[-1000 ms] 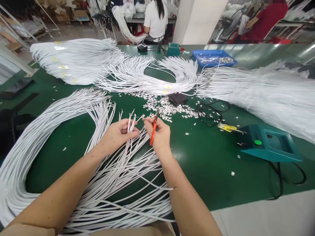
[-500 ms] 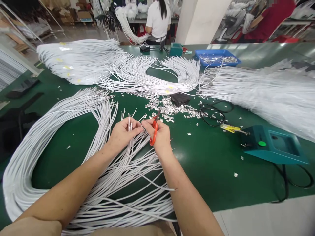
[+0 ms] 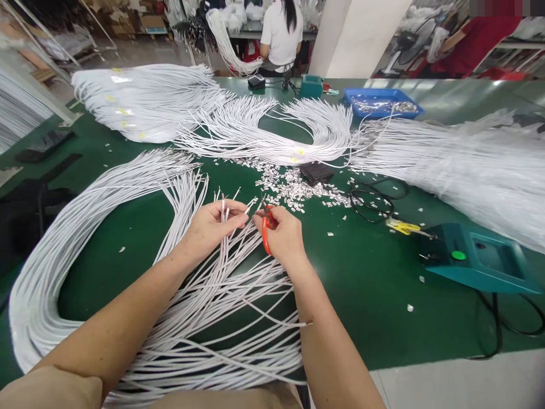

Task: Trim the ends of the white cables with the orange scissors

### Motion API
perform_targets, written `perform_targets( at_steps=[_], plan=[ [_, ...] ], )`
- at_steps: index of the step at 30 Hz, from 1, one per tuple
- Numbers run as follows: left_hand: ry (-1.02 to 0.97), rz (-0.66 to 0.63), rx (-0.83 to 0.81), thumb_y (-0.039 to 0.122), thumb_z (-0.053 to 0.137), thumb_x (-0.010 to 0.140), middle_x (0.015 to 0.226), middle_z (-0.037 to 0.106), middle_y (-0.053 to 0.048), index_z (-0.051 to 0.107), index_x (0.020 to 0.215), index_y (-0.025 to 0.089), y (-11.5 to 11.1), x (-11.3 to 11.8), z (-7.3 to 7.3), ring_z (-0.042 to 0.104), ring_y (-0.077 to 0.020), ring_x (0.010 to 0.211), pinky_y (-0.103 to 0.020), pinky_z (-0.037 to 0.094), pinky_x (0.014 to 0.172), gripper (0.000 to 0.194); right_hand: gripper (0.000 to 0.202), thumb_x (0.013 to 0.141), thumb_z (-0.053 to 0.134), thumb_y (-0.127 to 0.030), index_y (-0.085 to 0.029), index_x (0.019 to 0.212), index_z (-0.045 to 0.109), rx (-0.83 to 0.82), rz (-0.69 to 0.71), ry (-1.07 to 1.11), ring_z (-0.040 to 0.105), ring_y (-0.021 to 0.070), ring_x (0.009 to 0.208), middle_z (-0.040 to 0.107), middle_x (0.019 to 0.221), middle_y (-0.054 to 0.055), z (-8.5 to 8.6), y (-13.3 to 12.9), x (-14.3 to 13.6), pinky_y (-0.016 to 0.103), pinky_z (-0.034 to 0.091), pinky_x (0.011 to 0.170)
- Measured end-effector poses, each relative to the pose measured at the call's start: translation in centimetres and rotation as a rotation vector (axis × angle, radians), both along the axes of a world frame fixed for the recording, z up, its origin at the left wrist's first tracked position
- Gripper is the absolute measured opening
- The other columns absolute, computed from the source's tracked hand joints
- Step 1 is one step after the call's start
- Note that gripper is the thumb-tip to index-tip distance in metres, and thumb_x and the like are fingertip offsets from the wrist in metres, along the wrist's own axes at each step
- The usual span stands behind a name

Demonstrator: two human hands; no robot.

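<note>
Left hand [image 3: 215, 223] was closed round a few white cables [image 3: 223, 241], short ends poking up past the fingers. Right hand [image 3: 289, 238] gripped red-handled scissors [image 3: 266, 237], blades pointing far, close to the cable ends; couldn't tell if they touched any. Loose cables [image 3: 238, 281] fanned out under the forearms, near side of worktop [image 3: 340, 307]; big curved bundle [image 3: 36, 278] at left.

Progress: partway, looked like. Many small pale scraps [image 3: 289, 184] lay around the black box [image 3: 315, 174], so a fair amount of work seemed done. Only a few cables were in hand, many lay outside it; finished vs unfinished ends too small to sort, so remaining count unclear. Tagged bundle [image 3: 276, 149] sat far middle, blue tray [image 3: 361, 115] with small bits beyond it, teal device [image 3: 451, 241] at right.
</note>
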State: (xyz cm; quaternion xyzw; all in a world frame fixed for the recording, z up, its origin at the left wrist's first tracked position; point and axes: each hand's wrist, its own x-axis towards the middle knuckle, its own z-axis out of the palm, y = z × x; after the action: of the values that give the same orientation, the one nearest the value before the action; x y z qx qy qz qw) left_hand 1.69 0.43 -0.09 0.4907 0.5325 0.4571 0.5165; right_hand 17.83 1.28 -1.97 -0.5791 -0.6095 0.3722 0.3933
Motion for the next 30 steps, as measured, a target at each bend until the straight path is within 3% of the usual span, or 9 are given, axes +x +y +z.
perform_targets(
  at_steps=[2, 5, 12, 17, 21, 26, 30],
  plan=[
    [0.084, 0.022, 0.046, 0.027, 0.075, 0.07, 0.071, 0.067, -0.001, 0.07, 0.09, 0.015, 0.01, -0.09, 0.06, 0.059, -0.0112, 0.062, -0.022, 0.042, 0.052, 0.024, 0.023, 0.077, 0.061, -0.036, -0.019, 0.062, 0.057, 0.05, 0.046, -0.231, 0.046, 0.0124, 0.062, 0.059, 0.07, 0.0, -0.35, 0.0, 0.06, 0.026, 0.032, 0.059],
    [0.191, 0.027, 0.093, 0.026, 0.073, 0.07, 0.077, 0.07, -0.002, 0.07, 0.091, 0.015, -0.04, -0.1, 0.12, 0.06, -0.0123, 0.064, -0.024, 0.045, 0.057, 0.023, 0.025, 0.08, 0.057, -0.033, -0.019, 0.06, 0.053, 0.093, 0.085, -0.391, 0.044, 0.0119, 0.06, 0.057, 0.068, 0.0, -0.54, -0.09, -0.03, 0.026, 0.029, 0.058],
    [0.301, 0.005, 0.167, 0.027, 0.071, 0.072, 0.084, 0.072, -0.004, 0.069, 0.087, 0.016, 0.0, -0.14, 0.0, 0.062, -0.0145, 0.07, -0.027, 0.048, 0.063, 0.019, 0.022, 0.082, 0.056, -0.03, -0.02, 0.062, 0.055, 0.102, 0.093, -0.495, 0.045, 0.0128, 0.061, 0.059, 0.07, 0.001, -0.22, -0.39, -0.08, 0.027, 0.027, 0.058],
    [0.324, 0.04, 0.159, 0.032, 0.071, 0.073, 0.083, 0.072, -0.004, 0.071, 0.09, 0.016, 0.15, -0.13, -0.23, 0.063, -0.0157, 0.072, -0.028, 0.049, 0.066, 0.023, 0.021, 0.083, 0.053, -0.026, -0.019, 0.063, 0.055, 0.177, 0.077, -0.534, 0.049, 0.0141, 0.067, 0.059, 0.07, 0.002, -0.59, -0.54, -0.24, 0.027, 0.029, 0.06],
    [0.376, 0.039, 0.171, 0.028, 0.066, 0.077, 0.079, 0.071, -0.002, 0.07, 0.087, 0.017, 0.05, -0.1, -0.12, 0.062, -0.0144, 0.069, -0.027, 0.049, 0.066, 0.015, 0.023, 0.084, 0.053, -0.026, -0.019, 0.063, 0.055, 0.227, 0.071, -0.544, 0.05, 0.0145, 0.069, 0.059, 0.07, 0.002, -0.81, -0.64, -0.4, 0.028, 0.03, 0.062],
    [0.425, 0.047, 0.232, 0.026, 0.066, 0.077, 0.081, 0.071, -0.001, 0.07, 0.085, 0.018, -0.19, -0.14, 0.21, 0.062, -0.0147, 0.072, -0.027, 0.049, 0.07, 0.013, 0.02, 0.081, 0.056, -0.027, -0.018, 0.063, 0.057, 0.182, 0.082, -0.445, 0.051, 0.0148, 0.07, 0.061, 0.072, 0.003, -0.59, -0.45, -0.19, 0.028, 0.033, 0.063],
    [0.431, 0.062, 0.21, 0.031, 0.071, 0.073, 0.077, 0.069, -0.002, 0.07, 0.084, 0.017, -0.15, -0.19, 0.29, 0.062, -0.0158, 0.073, -0.028, 0.047, 0.069, 0.017, 0.013, 0.076, 0.062, -0.031, -0.019, 0.073, 0.065, 0.018, 0.004, 0.022, 0.053, 0.0133, 0.065, 0.064, 0.073, 0.001, -0.06, -0.23, -0.22, 0.027, 0.039, 0.062]
  ],
)
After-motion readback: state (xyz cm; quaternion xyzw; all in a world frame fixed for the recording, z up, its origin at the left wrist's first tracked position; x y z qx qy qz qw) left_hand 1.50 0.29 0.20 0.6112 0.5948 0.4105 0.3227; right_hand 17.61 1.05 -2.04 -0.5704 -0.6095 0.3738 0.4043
